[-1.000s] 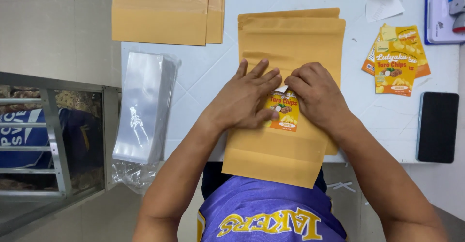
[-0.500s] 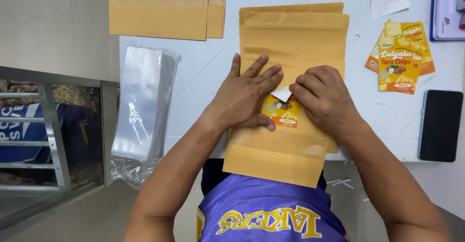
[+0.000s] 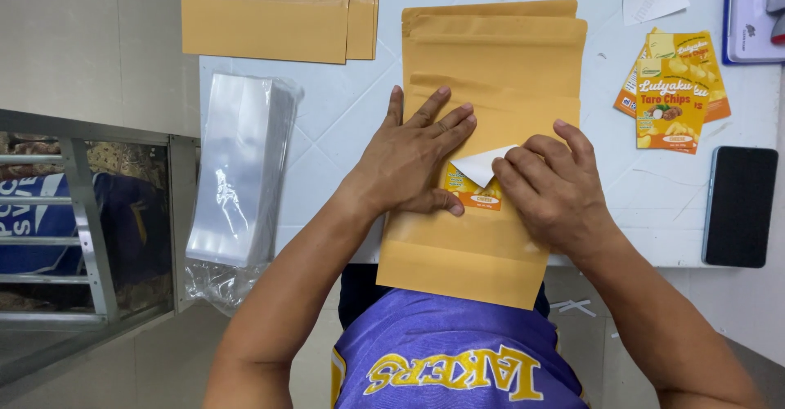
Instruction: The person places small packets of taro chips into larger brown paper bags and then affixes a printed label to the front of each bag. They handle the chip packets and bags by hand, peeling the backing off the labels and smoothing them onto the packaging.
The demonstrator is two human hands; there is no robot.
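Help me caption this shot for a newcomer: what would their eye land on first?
First, the two hands at the centre: the left hand lies flat on a brown paper pouch, pressing a yellow sticker label, while the right hand peels its white backing. Next, the bright yellow labels fanned out at the right of the white table, and the stack of clear plastic bags at the left edge.
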